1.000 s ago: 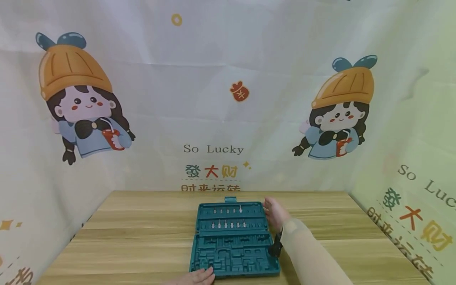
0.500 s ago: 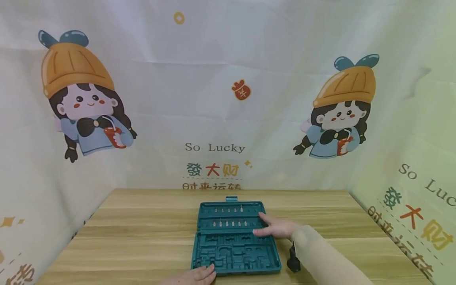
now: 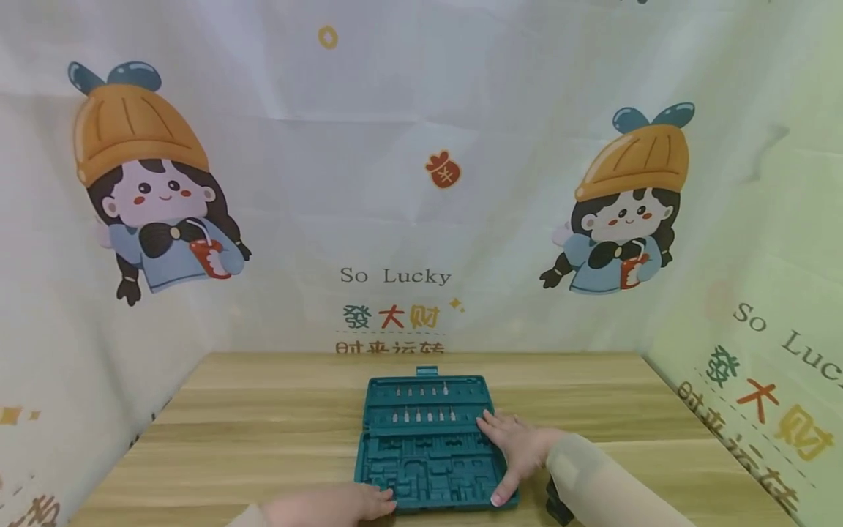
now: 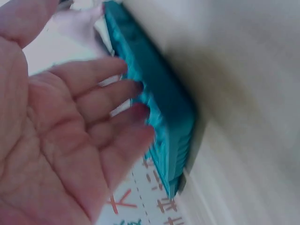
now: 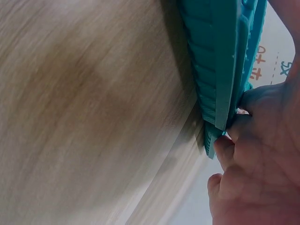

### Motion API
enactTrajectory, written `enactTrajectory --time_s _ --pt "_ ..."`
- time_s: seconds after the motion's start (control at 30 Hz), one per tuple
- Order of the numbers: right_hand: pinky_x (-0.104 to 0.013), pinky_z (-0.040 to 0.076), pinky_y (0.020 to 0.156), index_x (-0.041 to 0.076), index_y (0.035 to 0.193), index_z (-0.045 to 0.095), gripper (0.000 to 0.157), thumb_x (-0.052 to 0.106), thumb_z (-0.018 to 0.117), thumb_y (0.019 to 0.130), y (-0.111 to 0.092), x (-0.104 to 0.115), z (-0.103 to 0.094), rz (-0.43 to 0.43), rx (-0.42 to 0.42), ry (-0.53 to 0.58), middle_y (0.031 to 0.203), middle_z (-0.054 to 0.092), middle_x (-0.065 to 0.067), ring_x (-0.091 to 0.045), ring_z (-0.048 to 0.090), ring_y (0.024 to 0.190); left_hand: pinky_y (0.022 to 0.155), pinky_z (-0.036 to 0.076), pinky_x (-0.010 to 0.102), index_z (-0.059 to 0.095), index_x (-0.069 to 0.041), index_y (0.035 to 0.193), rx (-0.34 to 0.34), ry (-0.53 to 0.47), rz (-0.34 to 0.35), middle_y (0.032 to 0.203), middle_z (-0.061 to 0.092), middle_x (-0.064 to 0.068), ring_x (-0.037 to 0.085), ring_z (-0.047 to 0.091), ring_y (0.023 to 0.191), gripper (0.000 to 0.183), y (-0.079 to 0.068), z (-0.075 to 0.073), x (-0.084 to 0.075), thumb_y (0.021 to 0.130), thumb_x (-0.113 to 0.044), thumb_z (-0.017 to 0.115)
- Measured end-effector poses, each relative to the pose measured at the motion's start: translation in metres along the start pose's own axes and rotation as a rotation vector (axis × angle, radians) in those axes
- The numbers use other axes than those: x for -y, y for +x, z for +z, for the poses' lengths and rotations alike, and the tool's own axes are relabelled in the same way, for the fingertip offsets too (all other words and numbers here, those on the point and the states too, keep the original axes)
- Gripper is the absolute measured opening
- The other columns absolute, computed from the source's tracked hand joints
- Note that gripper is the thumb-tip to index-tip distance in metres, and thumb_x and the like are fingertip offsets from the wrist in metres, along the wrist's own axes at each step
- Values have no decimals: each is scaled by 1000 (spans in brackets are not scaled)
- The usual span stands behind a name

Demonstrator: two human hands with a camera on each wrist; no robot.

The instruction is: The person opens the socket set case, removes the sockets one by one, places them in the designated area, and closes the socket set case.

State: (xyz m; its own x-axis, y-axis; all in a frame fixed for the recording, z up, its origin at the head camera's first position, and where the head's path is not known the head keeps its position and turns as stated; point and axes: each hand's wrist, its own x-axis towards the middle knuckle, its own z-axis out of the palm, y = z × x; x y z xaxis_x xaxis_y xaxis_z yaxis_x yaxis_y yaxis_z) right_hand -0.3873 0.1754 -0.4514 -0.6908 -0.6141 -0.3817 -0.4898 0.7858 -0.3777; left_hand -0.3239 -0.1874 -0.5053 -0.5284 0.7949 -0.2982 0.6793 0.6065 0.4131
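An opened teal plastic case lies on the wooden table, its hinge running across the middle. Two rows of small metal driver bits stand in its far half; moulded recesses fill the near half. My left hand rests its outstretched fingers on the case's near left corner. In the left wrist view the fingers are slightly bent over the rim, the palm facing the camera. Along the right side, my right hand is spread, fingertips at the hinge and thumb at the near right corner.
The wooden tabletop extends on both sides of the case. A printed cloth backdrop hangs behind and to the sides. A latch tab sticks out from the case's far edge. Below my right sleeve is a black wrist device.
My right hand has come from the case's far right side toward me, spreading along its right edge. My left hand stays at the near left corner, more of its forearm now showing.
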Motion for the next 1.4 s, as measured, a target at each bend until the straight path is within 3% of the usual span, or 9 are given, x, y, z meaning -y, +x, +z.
enactTrajectory --time_s 0.1,0.27,0.33,0.47,0.63,0.9,1.03,1.23,1.4 --pt "-57 12 112 19 156 14 120 66 77 65 -9 6 -1 4 23 22 161 10 -9 -33 8 146 106 34 45 39 -22 149 -96 -133 -93 153 34 -3 24 33 139 68 -11 -31 -31 92 -54 56" --pt "-62 18 108 34 155 10 118 64 78 65 23 -41 17 -55 62 123 161 4 -3 -34 3 146 107 28 57 33 -14 151 -166 -156 -312 155 28 11 35 24 142 91 -13 -69 -62 80 -56 71" --pt "-63 18 107 39 154 7 120 64 80 62 38 -60 26 -71 74 163 161 1 0 -33 1 146 107 28 56 32 -15 152 -147 -95 -359 156 27 11 34 23 142 99 -2 -67 -50 75 -60 73" --pt "-63 18 108 39 154 8 119 61 81 63 35 -50 25 -57 74 210 161 0 2 -32 -1 146 108 27 55 29 -17 153 -112 -37 -408 157 26 9 34 23 143 112 17 -56 -20 65 -70 73" --pt "-65 17 106 41 154 9 118 61 82 62 45 -60 26 -44 73 244 161 -2 3 -33 -3 146 109 24 55 27 -25 153 -151 -75 -401 158 23 6 32 21 144 123 30 -44 11 53 -83 67" --pt "-64 16 107 38 154 10 120 61 82 61 42 -58 20 -46 63 248 161 0 1 -33 -3 146 109 26 54 33 -11 151 -155 -78 -441 155 28 12 34 24 142 110 13 -68 -42 64 -60 80" --pt "-64 15 108 36 155 12 121 62 83 60 37 -52 15 -46 45 236 162 0 0 -33 -2 146 109 26 52 34 -11 150 -154 -52 -463 155 29 12 34 25 142 109 13 -73 -48 65 -61 79" --pt "-60 17 110 35 155 11 117 60 81 64 16 -21 5 -9 55 189 161 3 2 -30 1 147 108 23 59 22 -16 155 -144 -36 -358 159 17 14 36 17 144 118 24 -62 -30 65 -79 65" --pt "-56 21 110 30 156 13 113 59 79 69 3 0 -6 9 87 86 161 8 1 -28 8 146 106 23 63 15 -21 156 -177 -125 -270 160 11 13 39 10 144 115 23 -50 -20 69 -77 64"
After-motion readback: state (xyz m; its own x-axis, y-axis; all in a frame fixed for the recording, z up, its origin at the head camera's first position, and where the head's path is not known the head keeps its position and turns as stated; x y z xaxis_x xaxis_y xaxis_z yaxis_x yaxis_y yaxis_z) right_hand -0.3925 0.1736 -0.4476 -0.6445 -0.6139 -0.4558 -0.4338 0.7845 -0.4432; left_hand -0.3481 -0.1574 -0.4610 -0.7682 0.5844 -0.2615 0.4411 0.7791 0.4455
